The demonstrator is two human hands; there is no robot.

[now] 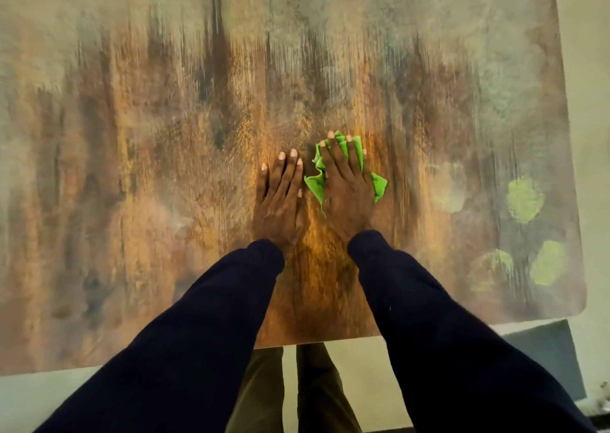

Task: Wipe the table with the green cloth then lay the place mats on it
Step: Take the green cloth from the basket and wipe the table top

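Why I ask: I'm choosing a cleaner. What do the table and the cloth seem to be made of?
Table: looks like wood or a wood-look laminate, brown with streaky grain and a hazy sheen; the blur leaves it open which. Cloth: soft bright green fabric, perhaps microfibre; it bunches in limp folds under the right hand.

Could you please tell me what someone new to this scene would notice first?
The bright green cloth stands out most, crumpled near the middle of the wooden table under the flat right hand. The left hand lies flat on the bare wood just beside it, both arms in dark sleeves. Pale yellow-green blotches show toward the table's right end.
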